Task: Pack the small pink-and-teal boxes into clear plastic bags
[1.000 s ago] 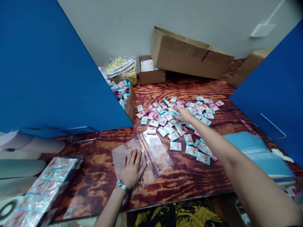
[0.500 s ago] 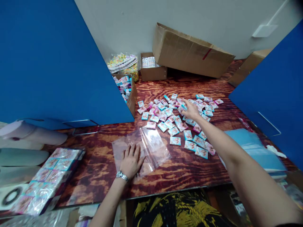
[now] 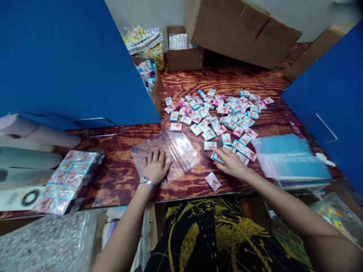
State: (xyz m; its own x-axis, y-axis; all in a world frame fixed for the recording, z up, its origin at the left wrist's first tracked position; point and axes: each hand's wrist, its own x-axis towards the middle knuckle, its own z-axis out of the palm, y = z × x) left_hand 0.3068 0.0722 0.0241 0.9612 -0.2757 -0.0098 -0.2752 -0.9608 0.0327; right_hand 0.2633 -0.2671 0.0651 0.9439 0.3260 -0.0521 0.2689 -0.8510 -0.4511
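Note:
My left hand (image 3: 155, 166), with a watch at the wrist, lies flat with fingers spread on a clear plastic bag (image 3: 181, 149) on the table. My right hand (image 3: 231, 163) is at the near edge of a spread of small printed boxes (image 3: 203, 112), white with blue or pink sides. Its thumb and fingers are closed on one small box (image 3: 216, 157), partly covered by the fingers. Another small box (image 3: 212, 181) lies by itself nearer to me, close to the table's front edge.
Wrapped small boxes (image 3: 69, 177) lie at left beside several rolls (image 3: 31, 156). A stack of blue and clear plastic bags (image 3: 292, 158) is at right. Blue panels (image 3: 70, 64) flank the table. Cardboard boxes (image 3: 241, 32) stand at the back.
My right hand has come back from the middle of the spread toward the front edge. A single small box now lies there. My left hand stays on the bag. The view has tilted down.

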